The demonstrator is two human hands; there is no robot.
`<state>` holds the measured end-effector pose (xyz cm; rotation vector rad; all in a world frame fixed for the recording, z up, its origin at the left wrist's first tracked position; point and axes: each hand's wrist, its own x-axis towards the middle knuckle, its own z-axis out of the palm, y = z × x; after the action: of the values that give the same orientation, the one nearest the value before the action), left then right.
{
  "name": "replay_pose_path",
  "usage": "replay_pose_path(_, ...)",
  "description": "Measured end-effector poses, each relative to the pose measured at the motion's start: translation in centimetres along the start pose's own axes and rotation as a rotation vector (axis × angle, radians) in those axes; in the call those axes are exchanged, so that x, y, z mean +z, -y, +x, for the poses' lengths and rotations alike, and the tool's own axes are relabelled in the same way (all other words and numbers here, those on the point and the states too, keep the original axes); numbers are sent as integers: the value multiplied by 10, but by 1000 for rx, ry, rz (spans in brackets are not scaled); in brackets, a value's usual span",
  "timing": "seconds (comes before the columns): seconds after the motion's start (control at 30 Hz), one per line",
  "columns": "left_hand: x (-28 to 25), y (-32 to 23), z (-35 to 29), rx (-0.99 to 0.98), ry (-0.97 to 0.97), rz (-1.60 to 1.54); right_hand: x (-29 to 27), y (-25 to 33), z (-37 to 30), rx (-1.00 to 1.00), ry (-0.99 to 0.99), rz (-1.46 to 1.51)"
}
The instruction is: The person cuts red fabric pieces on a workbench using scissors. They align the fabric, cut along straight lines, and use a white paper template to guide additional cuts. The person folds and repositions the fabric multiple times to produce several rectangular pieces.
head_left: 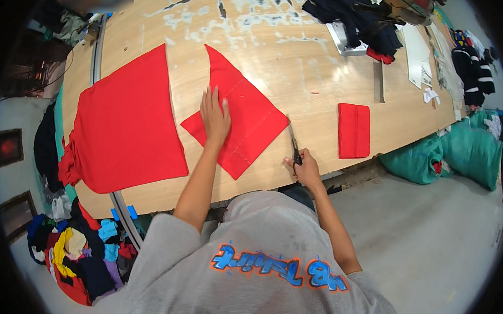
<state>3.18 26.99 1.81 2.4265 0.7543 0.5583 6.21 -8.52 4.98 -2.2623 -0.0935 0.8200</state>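
Observation:
A red fabric piece [253,115] with pointed corners lies flat on the wooden table, a faint line running across it. My left hand [215,118] rests on its left part, fingers stretched out and palm down. In my right hand [305,169] is a pair of scissors [295,144] with black handles. Their blades point away from me, with the tips at the fabric's right corner. Whether the blades are apart, I cannot tell. To the left a large red cloth [128,119] is spread out, bunched at its far left end.
A folded red fabric stack [354,131] lies right on the table [315,70]. Dark garments [356,22] sit at the far right near white paper patterns [417,55]. A metal rail [126,222] crosses the left side. Coloured scraps [82,256] and green sacks [445,155] are beside the table.

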Motion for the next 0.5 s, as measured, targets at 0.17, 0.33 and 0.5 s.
replay_pose_path(0.17,-42,-10,-162,-112,58,51,-21,0,-3,8,-90,157)
replay_pose_path(0.33,-49,-19,-238,-163,204,244,-52,-21,-19,-90,101,-143)
replay_pose_path(0.5,-32,-18,-248,-247,70,247,-66,-17,-38,-42,460,-250)
